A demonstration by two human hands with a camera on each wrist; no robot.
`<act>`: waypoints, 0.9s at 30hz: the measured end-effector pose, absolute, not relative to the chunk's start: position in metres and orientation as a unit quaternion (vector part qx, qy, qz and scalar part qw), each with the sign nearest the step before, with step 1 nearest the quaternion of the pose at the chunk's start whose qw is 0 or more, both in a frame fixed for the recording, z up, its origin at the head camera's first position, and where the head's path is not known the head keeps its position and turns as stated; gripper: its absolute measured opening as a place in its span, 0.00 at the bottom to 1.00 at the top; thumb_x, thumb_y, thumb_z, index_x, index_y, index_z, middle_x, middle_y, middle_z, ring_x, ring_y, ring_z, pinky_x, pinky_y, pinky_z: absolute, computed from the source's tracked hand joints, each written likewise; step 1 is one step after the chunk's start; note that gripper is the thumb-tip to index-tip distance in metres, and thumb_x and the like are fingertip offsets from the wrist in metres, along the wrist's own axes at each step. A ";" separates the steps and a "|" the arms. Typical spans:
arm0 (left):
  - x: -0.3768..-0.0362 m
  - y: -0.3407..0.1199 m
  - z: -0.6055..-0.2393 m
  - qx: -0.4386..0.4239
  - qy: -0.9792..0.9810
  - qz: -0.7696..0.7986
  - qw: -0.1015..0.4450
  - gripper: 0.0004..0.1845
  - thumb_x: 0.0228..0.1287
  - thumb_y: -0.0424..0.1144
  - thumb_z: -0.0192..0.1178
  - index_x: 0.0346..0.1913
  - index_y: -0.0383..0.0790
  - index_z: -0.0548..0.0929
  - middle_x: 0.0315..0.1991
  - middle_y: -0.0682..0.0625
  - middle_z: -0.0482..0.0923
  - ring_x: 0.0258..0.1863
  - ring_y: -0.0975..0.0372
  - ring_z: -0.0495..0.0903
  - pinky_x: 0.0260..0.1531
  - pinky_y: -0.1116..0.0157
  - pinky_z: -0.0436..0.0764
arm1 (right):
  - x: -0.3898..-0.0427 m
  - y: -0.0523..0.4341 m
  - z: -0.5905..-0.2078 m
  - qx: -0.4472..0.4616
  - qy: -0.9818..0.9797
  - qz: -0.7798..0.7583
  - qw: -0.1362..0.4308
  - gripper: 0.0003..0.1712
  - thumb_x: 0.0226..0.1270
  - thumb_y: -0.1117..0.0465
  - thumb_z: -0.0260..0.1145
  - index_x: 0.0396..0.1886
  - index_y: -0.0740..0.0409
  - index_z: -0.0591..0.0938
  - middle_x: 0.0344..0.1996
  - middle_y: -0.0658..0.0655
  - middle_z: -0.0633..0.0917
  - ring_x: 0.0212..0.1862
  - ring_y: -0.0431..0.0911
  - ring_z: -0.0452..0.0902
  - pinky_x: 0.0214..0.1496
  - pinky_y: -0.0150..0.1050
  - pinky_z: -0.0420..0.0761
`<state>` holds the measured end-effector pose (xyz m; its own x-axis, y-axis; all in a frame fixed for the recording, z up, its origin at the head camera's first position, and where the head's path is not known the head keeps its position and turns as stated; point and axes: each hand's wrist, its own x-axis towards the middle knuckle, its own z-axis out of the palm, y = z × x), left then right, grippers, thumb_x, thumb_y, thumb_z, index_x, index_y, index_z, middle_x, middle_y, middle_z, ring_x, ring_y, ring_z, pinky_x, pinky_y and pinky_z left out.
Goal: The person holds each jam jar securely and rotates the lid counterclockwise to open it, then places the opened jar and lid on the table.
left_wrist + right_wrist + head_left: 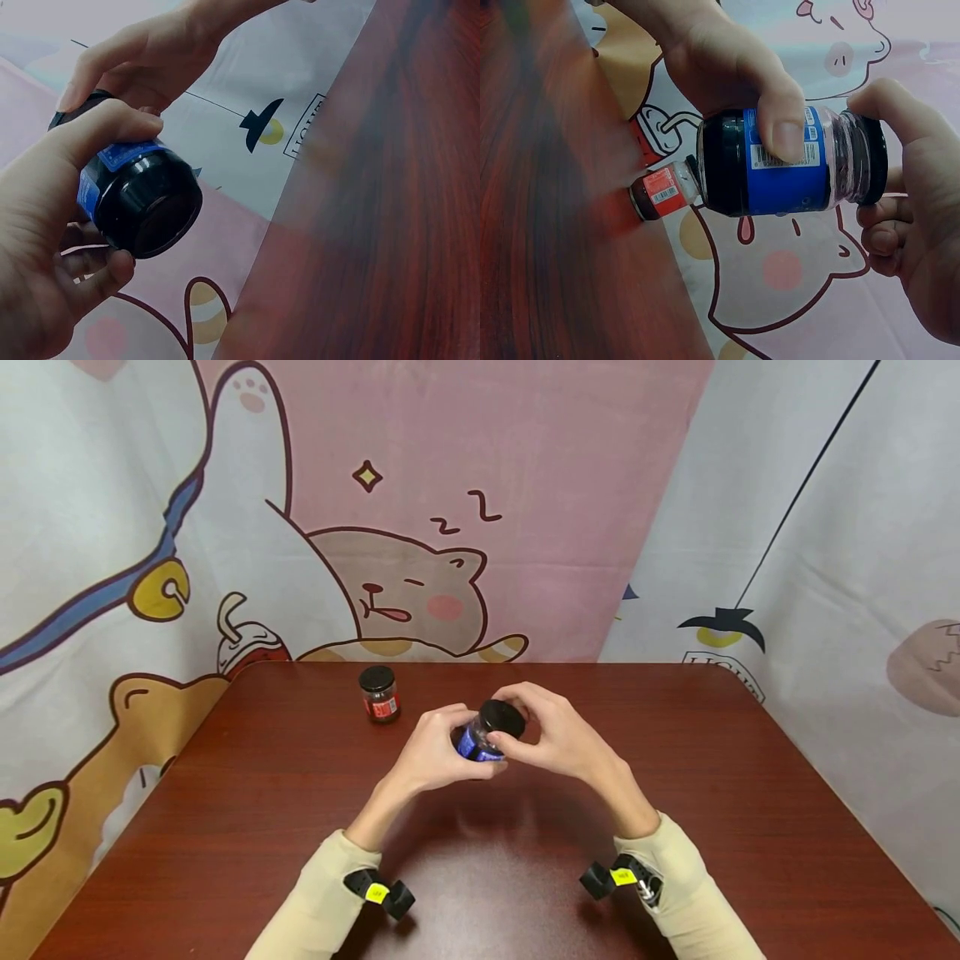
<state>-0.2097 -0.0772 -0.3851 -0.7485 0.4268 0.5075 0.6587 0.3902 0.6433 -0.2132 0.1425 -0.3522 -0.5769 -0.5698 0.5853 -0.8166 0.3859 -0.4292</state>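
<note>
Your left hand (431, 752) gripped the blue-labelled jar (480, 742), held tilted above the bench (247, 793), while your right hand (551, 735) clasped its black lid (502, 717), the red-labelled jar (378, 693) standing well behind.

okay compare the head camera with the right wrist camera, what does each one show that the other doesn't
Only the head view shows both sleeves, the whole table, and the red-label jar standing upright at the far edge, apart from the hands.

Only the right wrist view shows the blue label's barcode under the left thumb and the glass neck below the black lid.

Both show the left hand holding the blue-label jar by its body while the right hand has its grip on the lid.
</note>
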 end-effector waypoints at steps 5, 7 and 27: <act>-0.211 -0.079 -0.387 -0.340 -0.812 -0.463 0.105 0.21 0.42 0.48 0.80 0.41 0.48 0.88 0.30 0.60 0.79 0.29 0.64 0.76 0.27 0.65 0.77 | -0.213 0.142 -0.352 0.438 -0.809 0.355 0.167 0.21 0.62 0.52 0.72 0.53 0.52 0.80 0.42 0.44 0.80 0.37 0.39 0.72 0.38 0.36 0.76; -0.212 -0.080 -0.388 -0.344 -0.808 -0.469 0.096 0.20 0.42 0.48 0.80 0.41 0.49 0.88 0.30 0.60 0.79 0.29 0.63 0.77 0.26 0.65 0.77 | -0.213 0.142 -0.352 0.443 -0.807 0.355 0.163 0.21 0.62 0.53 0.71 0.54 0.52 0.80 0.42 0.44 0.80 0.38 0.39 0.73 0.39 0.36 0.77; -0.212 -0.084 -0.385 -0.351 -0.807 -0.467 0.089 0.21 0.42 0.47 0.80 0.42 0.49 0.88 0.30 0.60 0.79 0.27 0.63 0.76 0.24 0.65 0.76 | -0.213 0.141 -0.352 0.458 -0.798 0.353 0.172 0.25 0.62 0.53 0.71 0.58 0.53 0.79 0.42 0.45 0.78 0.37 0.39 0.70 0.36 0.34 0.72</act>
<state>-0.2122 -0.0840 -0.3851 -0.7381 0.4827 0.4714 0.6493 0.3182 0.6907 -0.2131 0.1411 -0.3518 -0.5216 -0.6093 0.5972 -0.8517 0.3312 -0.4060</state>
